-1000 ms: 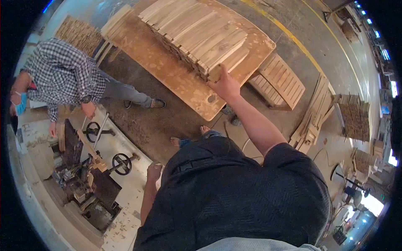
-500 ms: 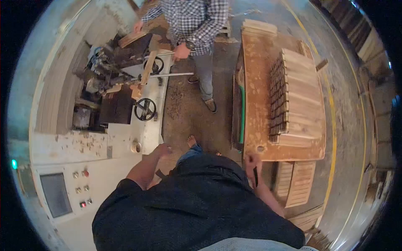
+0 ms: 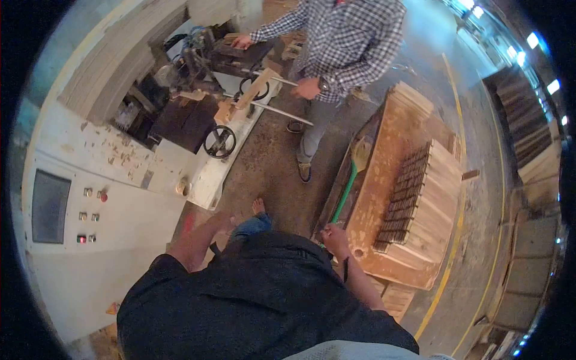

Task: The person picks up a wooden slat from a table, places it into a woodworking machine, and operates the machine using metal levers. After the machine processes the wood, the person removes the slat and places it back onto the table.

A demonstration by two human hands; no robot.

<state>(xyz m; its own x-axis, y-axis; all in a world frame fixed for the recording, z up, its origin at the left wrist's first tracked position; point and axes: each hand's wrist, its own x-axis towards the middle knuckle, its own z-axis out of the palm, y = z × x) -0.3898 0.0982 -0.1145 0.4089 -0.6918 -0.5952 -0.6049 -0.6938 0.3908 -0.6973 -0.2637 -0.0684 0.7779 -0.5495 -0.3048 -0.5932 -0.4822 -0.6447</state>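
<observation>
My right hand [image 3: 335, 237] is closed around the near end of a green-handled broom [image 3: 344, 200], beside the near left corner of a wooden table. The broom's tan, fan-shaped head [image 3: 361, 151] points away from me, along the table's left side. My left hand [image 3: 224, 224] hangs low at my left, near the corner of a white machine [image 3: 207, 193], and touches nothing I can see. Its fingers are blurred. Slatted wood pieces [image 3: 420, 198] are stacked on the brown table [image 3: 375, 207] to the right of my right hand.
A co-worker in a checked shirt [image 3: 360, 45] stands ahead by the machine, one hand near wood on it. The machine has black handwheels [image 3: 219, 141], protruding metal rods [image 3: 282, 113] and a control panel [image 3: 51, 207]. Yellow lines [image 3: 454, 240] mark the floor at right.
My right hand has moved forward and taken hold of the green handle. The broom's head has come into view. My view has turned, and the co-worker appears farther right.
</observation>
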